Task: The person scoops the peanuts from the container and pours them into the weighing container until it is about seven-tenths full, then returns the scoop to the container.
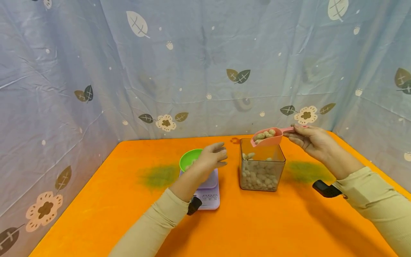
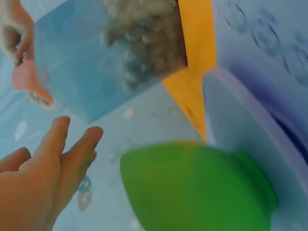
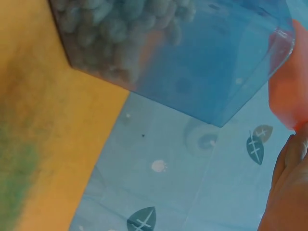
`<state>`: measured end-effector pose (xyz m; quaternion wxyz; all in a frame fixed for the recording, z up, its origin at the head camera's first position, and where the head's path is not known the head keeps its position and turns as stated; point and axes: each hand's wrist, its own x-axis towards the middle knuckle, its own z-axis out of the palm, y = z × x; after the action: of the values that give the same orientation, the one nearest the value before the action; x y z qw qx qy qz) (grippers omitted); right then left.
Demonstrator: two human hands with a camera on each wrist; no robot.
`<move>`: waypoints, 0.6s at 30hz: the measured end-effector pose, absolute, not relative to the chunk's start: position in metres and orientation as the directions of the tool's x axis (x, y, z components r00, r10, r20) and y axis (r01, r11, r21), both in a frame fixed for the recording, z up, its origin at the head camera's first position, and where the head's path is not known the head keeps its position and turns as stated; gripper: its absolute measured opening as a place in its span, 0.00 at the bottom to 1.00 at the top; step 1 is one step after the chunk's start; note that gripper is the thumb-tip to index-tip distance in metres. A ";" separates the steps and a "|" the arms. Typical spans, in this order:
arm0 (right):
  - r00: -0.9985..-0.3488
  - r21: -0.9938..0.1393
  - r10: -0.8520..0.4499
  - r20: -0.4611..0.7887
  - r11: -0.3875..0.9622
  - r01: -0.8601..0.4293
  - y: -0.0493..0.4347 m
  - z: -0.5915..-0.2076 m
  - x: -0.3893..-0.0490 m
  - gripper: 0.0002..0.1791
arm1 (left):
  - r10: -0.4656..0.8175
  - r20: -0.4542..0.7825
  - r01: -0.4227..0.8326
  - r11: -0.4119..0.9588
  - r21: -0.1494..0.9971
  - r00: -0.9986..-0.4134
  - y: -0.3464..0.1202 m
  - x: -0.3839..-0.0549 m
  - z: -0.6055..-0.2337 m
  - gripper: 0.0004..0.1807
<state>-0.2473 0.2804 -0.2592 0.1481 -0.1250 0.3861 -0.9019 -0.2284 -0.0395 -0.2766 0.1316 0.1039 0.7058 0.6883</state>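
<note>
My right hand [image 1: 311, 141] grips the handle of a pink scoop [image 1: 275, 140], which holds several peanuts [image 1: 264, 135] above the rim of a clear square container [image 1: 262, 175]. More peanuts lie inside that container, filling its lower part. My left hand [image 1: 210, 160] reaches over a green bowl [image 1: 190, 157] with its fingers extended, holding nothing. Some peanuts show in the bowl, partly hidden by the hand. Under the bowl is a purple kitchen scale [image 1: 208, 200]. In the left wrist view, the left fingers are apart from the bowl [image 2: 192, 187].
An orange tabletop [image 1: 122, 214] with greenish patches carries the scale and, to its right, the container. A blue curtain [image 1: 199, 53] with leaf and flower prints surrounds the back and sides. Each wrist wears a black device [image 1: 325, 188].
</note>
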 end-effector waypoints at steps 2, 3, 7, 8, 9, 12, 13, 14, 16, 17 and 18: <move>-0.926 -0.732 -0.362 0.103 -0.658 0.176 0.278 -0.257 -0.248 0.18 | 0.304 -0.022 -0.011 0.038 0.999 -0.952 -0.048 -0.226 -0.273 0.28; -0.928 -0.732 -0.360 0.097 -0.658 0.179 0.276 -0.256 -0.248 0.17 | 0.290 -0.017 -0.004 0.047 0.999 -0.957 -0.053 -0.225 -0.272 0.28; -0.934 -0.730 -0.350 0.071 -0.657 0.190 0.266 -0.252 -0.248 0.16 | 0.223 -0.002 0.016 0.076 0.997 -0.975 -0.072 -0.224 -0.268 0.27; -0.936 -0.729 -0.347 0.064 -0.657 0.193 0.264 -0.251 -0.249 0.16 | 0.208 0.000 0.019 0.086 0.996 -0.978 -0.077 -0.224 -0.267 0.27; -0.937 -0.731 -0.345 0.061 -0.655 0.194 0.261 -0.251 -0.249 0.16 | 0.193 0.001 0.021 0.099 0.995 -0.981 -0.081 -0.223 -0.267 0.27; -0.933 -0.729 -0.354 0.061 -0.655 0.200 0.252 -0.249 -0.250 0.15 | 0.156 0.012 0.031 0.118 0.993 -0.988 -0.094 -0.223 -0.266 0.27; -0.932 -0.725 -0.357 0.061 -0.657 0.204 0.249 -0.249 -0.251 0.15 | 0.148 0.019 0.039 0.133 0.990 -0.989 -0.098 -0.222 -0.266 0.27; -0.932 -0.722 -0.359 0.061 -0.660 0.207 0.246 -0.248 -0.251 0.15 | 0.136 0.025 0.044 0.145 0.988 -0.990 -0.101 -0.222 -0.265 0.27; -0.931 -0.723 -0.360 0.057 -0.658 0.210 0.239 -0.247 -0.252 0.15 | 0.118 0.038 0.056 0.156 0.986 -0.992 -0.108 -0.221 -0.265 0.27; -0.933 -0.726 -0.357 0.053 -0.655 0.209 0.236 -0.246 -0.252 0.15 | 0.108 0.045 0.062 0.161 0.985 -0.993 -0.111 -0.220 -0.265 0.28; -0.934 -0.728 -0.355 0.047 -0.652 0.211 0.233 -0.246 -0.253 0.15 | 0.098 0.052 0.069 0.169 0.983 -0.994 -0.114 -0.219 -0.265 0.28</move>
<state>-0.2527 0.2329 -0.2458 0.1566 -0.0932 0.3865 -0.9041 -0.2195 -0.1136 -0.2654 0.0115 0.0545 0.7646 0.6421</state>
